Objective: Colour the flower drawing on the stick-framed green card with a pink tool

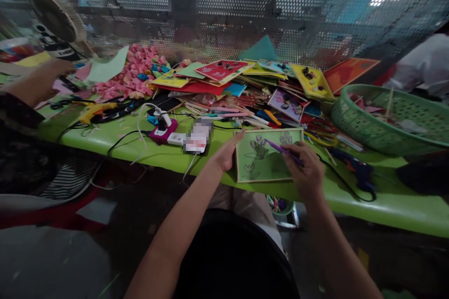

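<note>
A green framed card [261, 164] with drawn flowers lies at the near edge of the green table [115, 138]. My left hand [226, 154] rests against the card's left edge, fingers stretched out and flat. My right hand [304, 170] lies on the card's right side, fingers closed round a purple pen [282, 149] whose tip points up-left over the drawing.
A heap of coloured cards [224, 72], pink paper flowers [135, 72] and sticks fills the table behind. A green basket [389, 119] stands right, a blue glue gun [358, 170] beside it. Cables and a power strip [168, 133] lie left. Another person's arm [31, 86] reaches in at left.
</note>
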The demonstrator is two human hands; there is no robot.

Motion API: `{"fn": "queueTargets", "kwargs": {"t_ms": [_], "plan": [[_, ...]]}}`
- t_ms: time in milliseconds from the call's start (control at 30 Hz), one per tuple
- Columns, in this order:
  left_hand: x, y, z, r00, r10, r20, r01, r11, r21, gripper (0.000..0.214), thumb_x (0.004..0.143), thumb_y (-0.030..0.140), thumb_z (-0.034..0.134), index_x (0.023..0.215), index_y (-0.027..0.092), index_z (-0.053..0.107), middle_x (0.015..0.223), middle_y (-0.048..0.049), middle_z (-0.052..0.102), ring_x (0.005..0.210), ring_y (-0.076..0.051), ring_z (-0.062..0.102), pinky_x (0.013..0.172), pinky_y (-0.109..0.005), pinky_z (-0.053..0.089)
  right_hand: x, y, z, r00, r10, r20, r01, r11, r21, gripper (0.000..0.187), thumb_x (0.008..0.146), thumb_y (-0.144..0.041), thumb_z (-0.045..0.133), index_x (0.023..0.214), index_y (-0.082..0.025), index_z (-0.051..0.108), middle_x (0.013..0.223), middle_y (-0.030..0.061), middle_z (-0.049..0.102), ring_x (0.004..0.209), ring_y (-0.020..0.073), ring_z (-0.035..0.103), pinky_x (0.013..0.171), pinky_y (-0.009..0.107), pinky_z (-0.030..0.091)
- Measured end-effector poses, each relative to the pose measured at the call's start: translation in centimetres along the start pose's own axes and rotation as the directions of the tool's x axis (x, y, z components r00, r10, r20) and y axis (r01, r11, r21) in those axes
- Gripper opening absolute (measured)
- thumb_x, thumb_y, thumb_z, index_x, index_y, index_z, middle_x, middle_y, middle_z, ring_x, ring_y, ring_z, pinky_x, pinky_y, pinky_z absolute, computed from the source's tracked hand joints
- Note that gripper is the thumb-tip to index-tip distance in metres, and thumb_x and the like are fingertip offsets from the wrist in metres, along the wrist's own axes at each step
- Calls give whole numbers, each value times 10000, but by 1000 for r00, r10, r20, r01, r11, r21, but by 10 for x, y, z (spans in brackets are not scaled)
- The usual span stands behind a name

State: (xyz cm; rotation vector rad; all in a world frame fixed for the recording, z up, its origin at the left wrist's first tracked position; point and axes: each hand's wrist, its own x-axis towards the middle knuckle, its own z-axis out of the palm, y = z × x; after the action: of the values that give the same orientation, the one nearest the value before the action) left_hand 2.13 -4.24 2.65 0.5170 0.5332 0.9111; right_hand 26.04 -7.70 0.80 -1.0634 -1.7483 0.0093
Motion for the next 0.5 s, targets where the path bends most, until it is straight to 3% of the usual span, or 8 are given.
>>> {"fn": "queueTargets", "kwargs": {"t_ms": [133, 367, 500], "plan": [[-1, -3, -4, 995, -37, -94, 36, 999, -13, 388, 1004, 437, 621, 1191, 134, 775, 1056, -151, 829, 1041, -305, 791, 1058, -437, 548, -4, -1, -4, 997, 63, -33, -61, 997, 47, 142, 918, -311, 725, 1035, -271, 795, 983, 47, 815, 1049, 296, 754, 1016, 505, 560], [-2, -5, -7, 996, 8, -94, -14, 998, -67, 397, 1000, 368, 637, 1298, 121, 727, 1054, -151, 829, 986, -284, 805, 1011, -404, 576, -4, 0, -5, 998, 65, -21, -63, 994, 92, 136, 912, -324, 733, 1010, -270, 810, 952, 46, 825, 1067, 307, 759, 995, 497, 561], [-2, -6, -8, 995, 11, -102, -17, 998, -58, 376, 993, 369, 658, 1264, 124, 746, 1053, -154, 828, 981, -287, 806, 1017, -406, 573, -3, 0, -5, 999, 41, -4, -40, 996, 81, 138, 919, -313, 733, 1024, -271, 812, 963, 43, 831, 1062, 299, 762, 990, 486, 564]]}}
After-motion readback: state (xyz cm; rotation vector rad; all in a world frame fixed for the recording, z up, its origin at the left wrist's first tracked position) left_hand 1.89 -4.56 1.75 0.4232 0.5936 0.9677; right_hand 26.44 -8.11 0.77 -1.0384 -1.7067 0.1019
